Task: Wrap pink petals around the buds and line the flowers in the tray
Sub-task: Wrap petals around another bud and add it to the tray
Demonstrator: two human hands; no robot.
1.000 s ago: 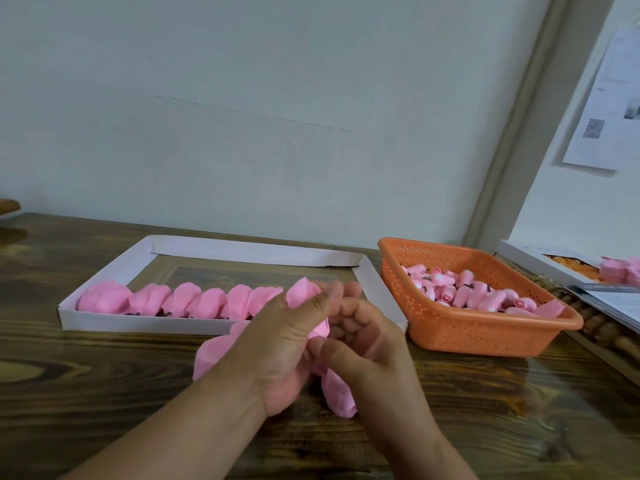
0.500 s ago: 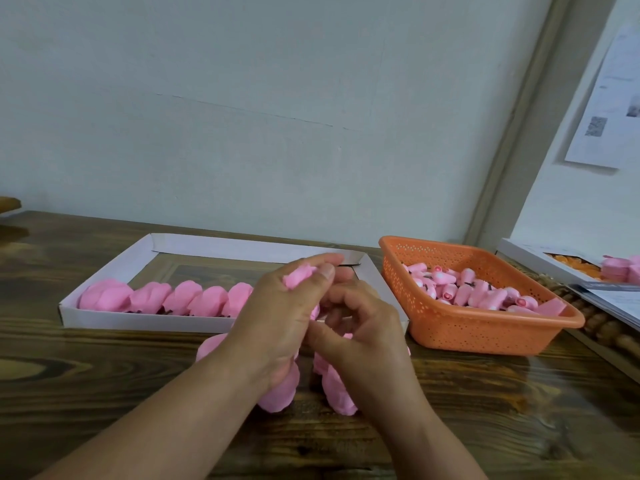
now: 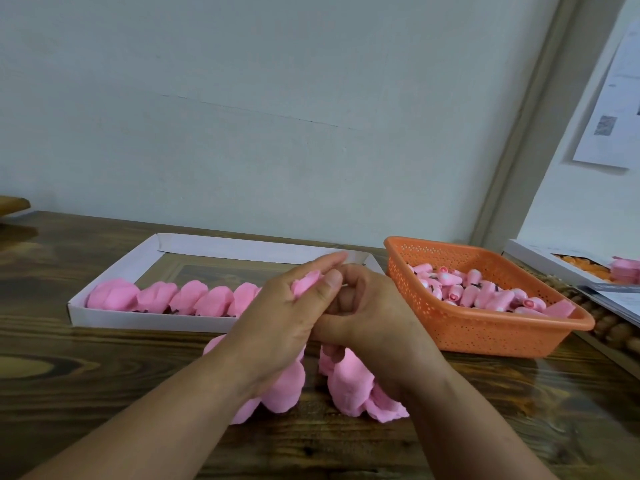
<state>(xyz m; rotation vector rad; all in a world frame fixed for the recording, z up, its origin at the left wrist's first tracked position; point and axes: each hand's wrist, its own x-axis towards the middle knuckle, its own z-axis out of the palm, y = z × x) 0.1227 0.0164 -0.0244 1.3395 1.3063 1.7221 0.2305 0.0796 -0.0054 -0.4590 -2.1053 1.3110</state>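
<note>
Both hands meet above the worktop (image 3: 104, 375), just in front of the white tray (image 3: 145, 318). Left hand (image 3: 284, 323): thumb and forefinger pinch a pink petal (image 3: 306, 284), the other fingers curled behind it. Right hand (image 3: 367, 313): fingers curled in tight toward the left, most likely gripping the bud being wrapped; the bud itself is hidden, so what they hold cannot be confirmed.

Holding the work up between both hands probably lets 1 hand turn the bud while the other lays the petal round it.

Loose petals (image 3: 349, 382) lie in a heap on the worktop directly under the wrists, within easy reach for the next wrap. The orange basket (image 3: 485, 337) of unwrapped buds (image 3: 460, 296) sits just right of the tray, near the right hand.

Finished flowers (image 3: 188, 299) stand in a row along the tray's near wall, starting from its left end. 5 show; the left hand covers the row's right end, so the count may be higher. The rest of the tray looks unfilled.

Far right: another tray (image 3: 530, 252) with orange and pink pieces, cut by the frame edge. Contents unclear.
</note>
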